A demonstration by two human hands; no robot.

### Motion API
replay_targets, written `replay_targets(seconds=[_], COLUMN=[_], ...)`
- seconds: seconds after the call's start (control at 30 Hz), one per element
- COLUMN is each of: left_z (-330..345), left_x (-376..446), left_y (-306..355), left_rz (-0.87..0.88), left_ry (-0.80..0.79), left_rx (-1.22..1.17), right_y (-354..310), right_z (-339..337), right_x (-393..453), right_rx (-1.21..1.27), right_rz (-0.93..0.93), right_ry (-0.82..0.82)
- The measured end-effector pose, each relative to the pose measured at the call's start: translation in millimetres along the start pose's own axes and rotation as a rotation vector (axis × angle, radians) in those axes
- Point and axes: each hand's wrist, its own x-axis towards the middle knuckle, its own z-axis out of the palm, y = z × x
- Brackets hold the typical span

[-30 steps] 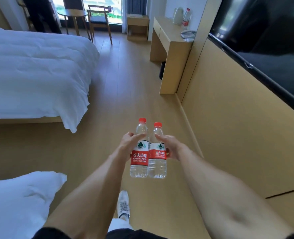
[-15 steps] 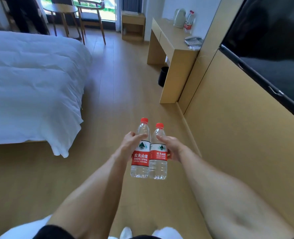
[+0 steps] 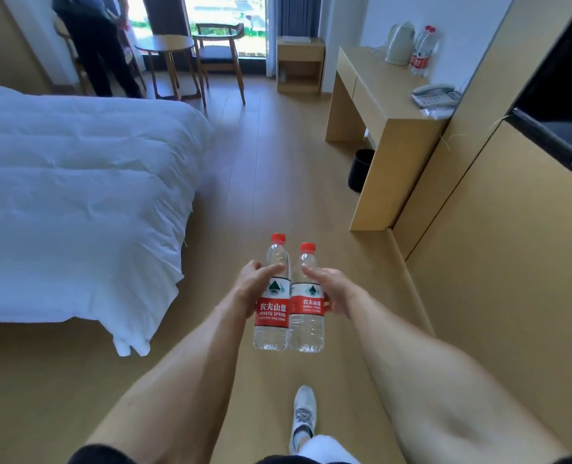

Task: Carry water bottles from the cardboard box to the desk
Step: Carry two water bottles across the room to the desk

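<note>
Presently, the left grip (image 3: pixel 251 284) curled round the left water bottle (image 3: pixel 273 306) and the right grip (image 3: pixel 331 291) round the right water bottle (image 3: pixel 306 313). Both bottles stood upright, touching, above the floor (image 3: pixel 261 169). Ahead, the counter (image 3: pixel 388 95) carried a kettle (image 3: pixel 400 43), two more bottles (image 3: pixel 422 51) and a telephone (image 3: pixel 435 95).

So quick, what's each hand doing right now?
Left hand: closed on the left bottle.
Right hand: closed on the right bottle.
</note>
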Motion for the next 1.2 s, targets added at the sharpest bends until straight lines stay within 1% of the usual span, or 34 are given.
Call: replay_targets(seconds=[0.1,0.2,0.33,0.5,0.77,1.03,1.2], left_z=[1,3,8,12,18,13,15], left_x=[39,75,120,183,323,474,544], left_y=[39,79,116,155,219,328,389], left_rz=[0.005,0.036,0.049,0.062,0.052,0.047,0.072], left_ry=[0.032,0.056,0.085,0.075,-0.015,-0.150,-0.182], left_rx=[0.003,-0.002,-0.015,-0.021,-0.013,0.023,0.058], right_y=[-46,-91,-139,-189,-265,-381,-444], right_z=[-10,-23,-37,-53,-86,-105,-120], right_x=[41,77,118,168,270,375,428], right_rx=[0.001,-0.012,-0.050,-0.061,-0.049,0.020,0.038], right_rz=[0.018,-0.003,-0.011,-0.022,-0.038,-0.070,-0.110], right_ry=[-0.059,-0.100,-0.125,-0.112,0.009,0.154,0.198])
